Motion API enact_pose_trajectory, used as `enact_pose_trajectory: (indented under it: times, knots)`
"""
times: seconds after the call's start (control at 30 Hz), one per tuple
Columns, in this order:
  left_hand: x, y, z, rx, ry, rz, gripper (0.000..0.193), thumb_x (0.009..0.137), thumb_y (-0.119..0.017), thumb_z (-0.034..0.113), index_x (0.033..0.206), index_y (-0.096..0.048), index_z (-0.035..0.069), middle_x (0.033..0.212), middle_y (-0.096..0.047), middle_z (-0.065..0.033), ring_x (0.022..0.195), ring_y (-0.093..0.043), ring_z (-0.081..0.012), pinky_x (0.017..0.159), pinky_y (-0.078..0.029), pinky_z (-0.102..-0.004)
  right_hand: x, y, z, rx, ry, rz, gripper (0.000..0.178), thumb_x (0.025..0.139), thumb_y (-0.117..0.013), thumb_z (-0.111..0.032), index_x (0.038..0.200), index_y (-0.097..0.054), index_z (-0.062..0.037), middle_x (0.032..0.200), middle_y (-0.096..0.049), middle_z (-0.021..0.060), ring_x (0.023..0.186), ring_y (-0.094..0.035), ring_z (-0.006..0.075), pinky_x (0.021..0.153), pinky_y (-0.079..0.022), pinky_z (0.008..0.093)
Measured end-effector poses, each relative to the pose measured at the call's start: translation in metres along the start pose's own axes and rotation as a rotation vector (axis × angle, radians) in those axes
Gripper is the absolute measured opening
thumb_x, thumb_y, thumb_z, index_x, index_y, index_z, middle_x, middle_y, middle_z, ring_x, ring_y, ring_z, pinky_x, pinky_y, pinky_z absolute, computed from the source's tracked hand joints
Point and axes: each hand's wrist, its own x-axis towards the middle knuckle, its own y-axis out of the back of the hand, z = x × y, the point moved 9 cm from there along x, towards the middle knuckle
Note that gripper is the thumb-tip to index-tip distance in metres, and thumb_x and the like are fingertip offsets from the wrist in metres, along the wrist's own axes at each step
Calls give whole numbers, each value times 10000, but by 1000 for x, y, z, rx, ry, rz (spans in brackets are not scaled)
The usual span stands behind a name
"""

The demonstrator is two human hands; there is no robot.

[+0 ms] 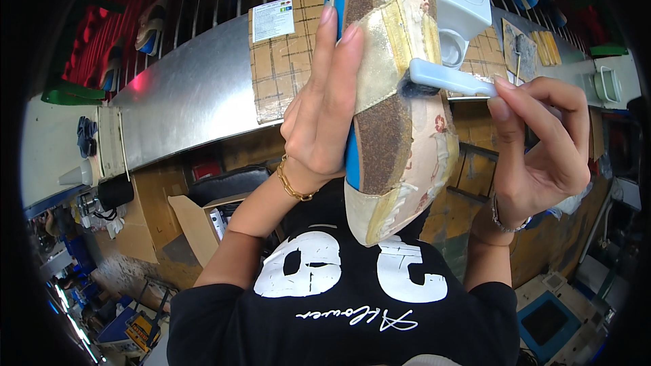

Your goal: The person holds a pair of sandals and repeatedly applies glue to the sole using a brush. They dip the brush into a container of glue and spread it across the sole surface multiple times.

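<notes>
Well, from the head view, the left hand [315, 122] grips the shoe [385, 139] by its left side, underside showing; the right hand [546, 146] pinches the white brush [451, 79] by its handle end, dark bristles [416, 88] against the shoe's middle.

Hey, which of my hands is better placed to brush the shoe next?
Your right hand, I think: it pinches the brush, whose bristles are at the shoe. Your left hand is occupied supporting the shoe.
</notes>
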Motion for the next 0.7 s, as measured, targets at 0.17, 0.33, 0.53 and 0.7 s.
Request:
enact_pose_trajectory:
  times: [0.17,0.33,0.53,0.7]
  knots:
    - [-5,-1,-3,-69,38,-83,711,969,-588,36,1575,-216,68,1621,-221,-258,1452,-372,-346,1181,-383,-436,2,0,0,29,104,-13,267,681,-798,52,939,-795,-16,949,-621,95,866,-572,186,771,-429,278]
    - [-11,-18,-30,-224,429,-217,590,1082,-410,294,1570,-206,34,1566,-351,-232,1362,-501,-265,1122,-460,-370,1,-3,11,128,27,-99,293,636,-801,44,919,-799,-29,946,-615,114,857,-563,190,750,-416,275]
    - [-6,-13,-33,-113,388,-117,594,971,-525,244,1462,-366,-50,1414,-516,-272,1201,-639,-289,945,-548,-305,-10,-2,13,184,5,-134,312,591,-779,31,892,-799,-51,936,-605,115,842,-544,196,723,-391,276]
    - [0,-5,-17,-68,240,4,594,912,-617,213,1405,-468,-82,1295,-616,-303,1122,-691,-333,854,-597,-306,-20,0,7,197,29,-117,309,547,-782,-8,845,-794,-89,921,-596,106,841,-531,214,714,-388,300]
